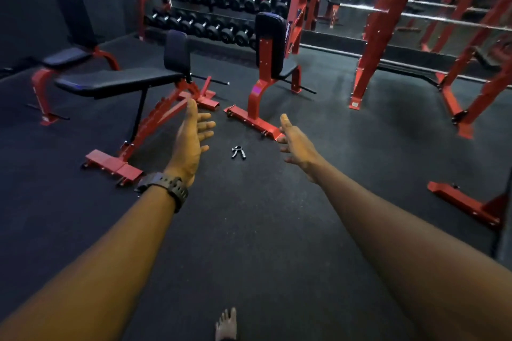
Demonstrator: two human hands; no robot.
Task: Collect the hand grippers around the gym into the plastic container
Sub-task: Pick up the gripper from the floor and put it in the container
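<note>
**Black-handled hand gripper on the floor between two open hands**

Black foam handles and a bright metal spring mark the hand gripper [238, 152], which lies on the dark rubber floor [263, 230], its handles splayed toward the person. It sits between the two hands, a little nearer the left one, and neither hand touches it.

Both arms stretch forward. The left hand [194, 135] has its fingers straight and spread, palm turned inward, holding nothing; a black wristwatch [166, 188] sits on that wrist. The right hand [295, 141] is likewise loose and empty, fingers relaxed and slightly apart.

Just beyond the left hand stands a red-framed adjustable bench [124, 83] with black padding. Just beyond the right hand is the red base of an upright seat [270, 44], its foot close to the fingertips. Farther behind both, a dumbbell rack [216, 0] fills the wall. Out past the right hand rise red rack uprights [379, 28]. Below the arms, a bare foot [227, 324] rests on the floor.
</note>
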